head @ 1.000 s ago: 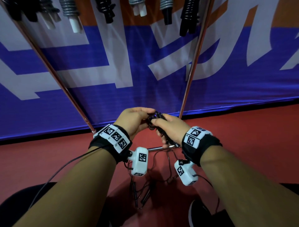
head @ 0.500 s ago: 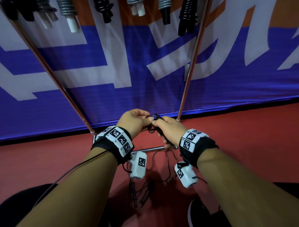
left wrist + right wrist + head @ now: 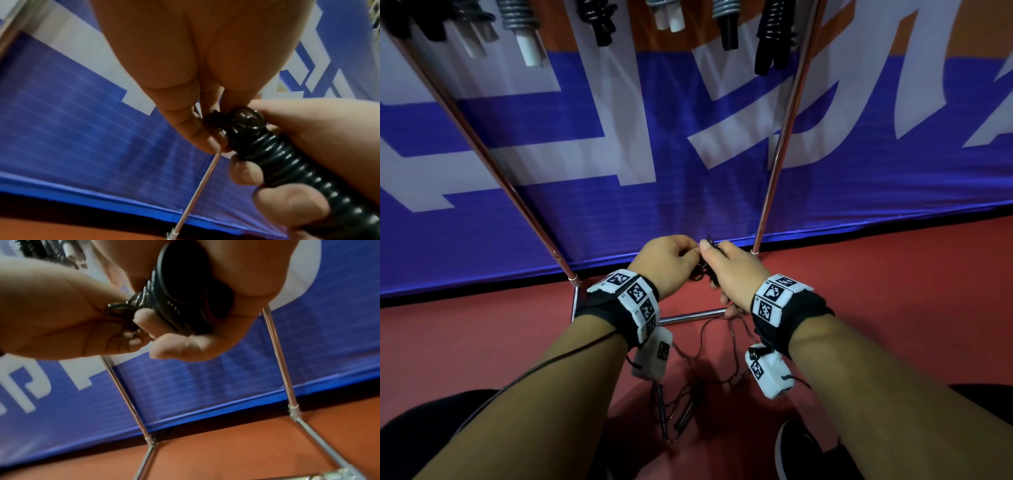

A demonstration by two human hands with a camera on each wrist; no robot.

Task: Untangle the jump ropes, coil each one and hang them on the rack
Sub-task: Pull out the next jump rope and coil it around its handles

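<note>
My right hand (image 3: 729, 270) grips a black jump rope coiled tightly round its handles (image 3: 287, 165), the bundle (image 3: 185, 293) lying in the palm. My left hand (image 3: 671, 260) pinches the rope's end loops (image 3: 216, 123) at the top of the bundle; the same loops (image 3: 121, 313) show in the right wrist view. Both hands meet just in front of the metal rack (image 3: 774, 171). On the floor below my wrists lies another dark rope (image 3: 681, 407), loose and tangled, with two thin handles.
Several coiled ropes (image 3: 599, 20) hang from the rack's top bar. The rack's base bar (image 3: 691, 317) runs across the red floor (image 3: 893, 308) under my hands. A blue and white banner (image 3: 619, 137) stands behind. My shoe (image 3: 798, 448) is at the bottom right.
Both hands have drifted slightly up and away toward the banner, still joined on the coiled rope. The left fingers keep working at the bundle's top end.
</note>
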